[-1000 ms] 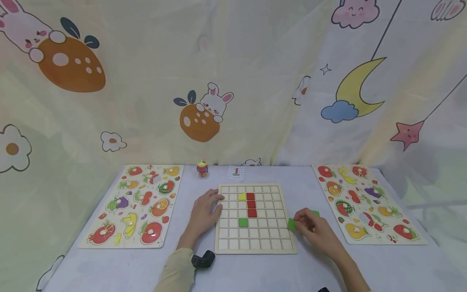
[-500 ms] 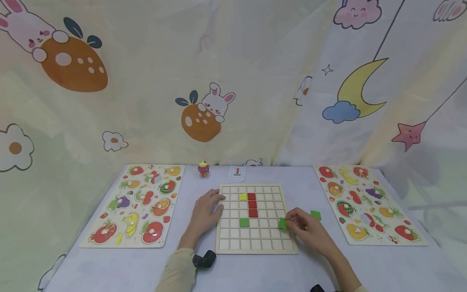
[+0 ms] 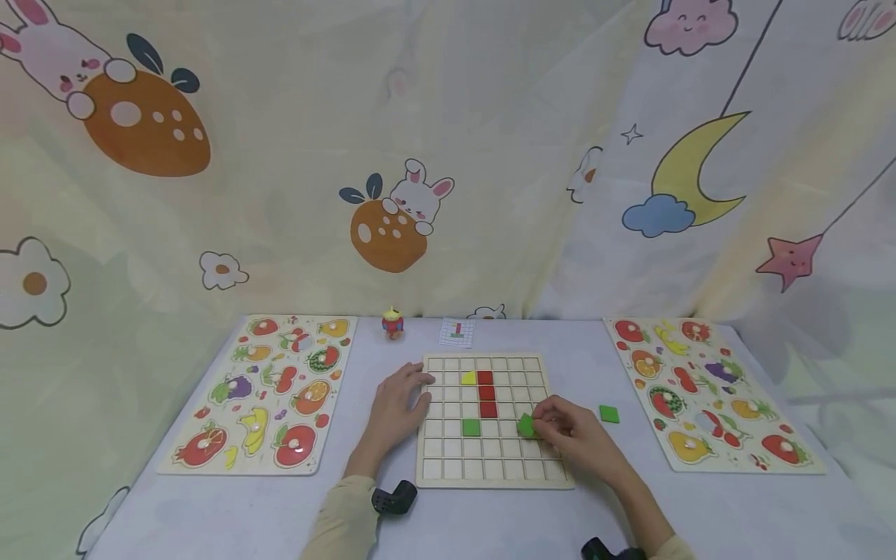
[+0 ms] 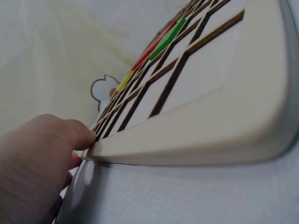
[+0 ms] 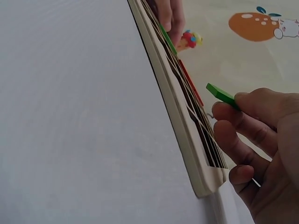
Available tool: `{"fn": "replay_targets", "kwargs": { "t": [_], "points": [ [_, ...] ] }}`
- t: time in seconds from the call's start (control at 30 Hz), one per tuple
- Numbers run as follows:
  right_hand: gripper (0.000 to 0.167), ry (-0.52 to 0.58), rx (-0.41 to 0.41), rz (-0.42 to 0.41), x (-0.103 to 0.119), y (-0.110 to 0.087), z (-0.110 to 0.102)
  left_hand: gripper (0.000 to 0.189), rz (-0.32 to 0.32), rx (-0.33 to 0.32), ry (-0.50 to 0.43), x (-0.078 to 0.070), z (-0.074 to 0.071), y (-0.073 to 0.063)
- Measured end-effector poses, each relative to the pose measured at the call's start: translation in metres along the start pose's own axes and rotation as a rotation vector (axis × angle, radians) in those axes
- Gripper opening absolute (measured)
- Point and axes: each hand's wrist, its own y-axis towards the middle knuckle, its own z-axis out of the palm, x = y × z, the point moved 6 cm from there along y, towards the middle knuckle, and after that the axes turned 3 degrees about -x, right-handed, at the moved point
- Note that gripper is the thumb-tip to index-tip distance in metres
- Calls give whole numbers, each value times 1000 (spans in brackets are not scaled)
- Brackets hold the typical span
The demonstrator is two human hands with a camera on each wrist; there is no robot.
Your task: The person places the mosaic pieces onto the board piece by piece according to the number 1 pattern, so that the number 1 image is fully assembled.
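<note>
Between thumb and index finger, my right hand (image 3: 575, 437) pinches a green square tile (image 5: 221, 95), held over the right part of the wooden grid board (image 3: 495, 484). My left hand (image 3: 393, 412) rests at the board's left edge, its thumb and fingertips touching the frame, as the left wrist view (image 4: 44, 158) also bears out. Set in the grid are a yellow piece (image 3: 469, 378) with a slanted side, a column of red tiles (image 3: 486, 393) and one green tile (image 3: 471, 428). A second loose green tile (image 3: 609, 414) lies on the table to the right of the board.
A small card with a printed grid pattern (image 3: 456, 332) lies behind the board, beside a little toy figure (image 3: 393, 323). Fruit puzzle boards flank it, one on the left (image 3: 308, 459) and one on the right (image 3: 791, 464). A patterned curtain (image 3: 294, 233) hangs behind the table.
My right hand has carried the green tile leftward from beyond the board's right edge to over the grid. The left hand stays on the board's edge.
</note>
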Motion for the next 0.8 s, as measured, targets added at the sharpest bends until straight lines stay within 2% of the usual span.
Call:
{"fn": "replay_targets", "kwargs": {
  "t": [0.23,0.43,0.8],
  "points": [
    [15,-15,8,-11,3,5,6,22,-6,2,1,1,1,0],
    [11,-64,-10,-12,8,10,11,21,12,-12,3,0,-1,0],
    [7,-107,17,-79,12,20,24,21,-1,2,-10,-1,0,0]
  ]
}}
